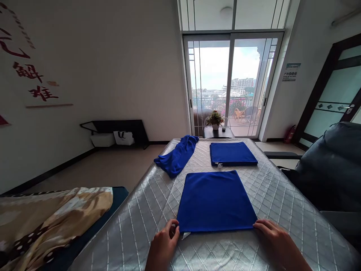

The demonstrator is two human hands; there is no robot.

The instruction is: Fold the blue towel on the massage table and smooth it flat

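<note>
Left hand (164, 245) and right hand (278, 241) sit wide apart at the near corners of a folded blue towel (216, 201), fingers (172, 229) curled at its edge; from my remote seat I cannot tell whether either hand is truly pinching. Spaced this way, they keep the near edge straight. The towel lies flat between the hands on a quilted silver cover (132, 229), nearly square (so no real long axis), its near edge running across the grip, a small white tag (185, 236) showing by the left hand. Straight ahead of the grip lies a second folded blue towel (233, 153); ahead and left, a crumpled blue cloth (175, 157). Far beyond, a potted plant (214, 119) stands on a small dark table (218, 133) before a glass balcony door (245, 75).
</note>
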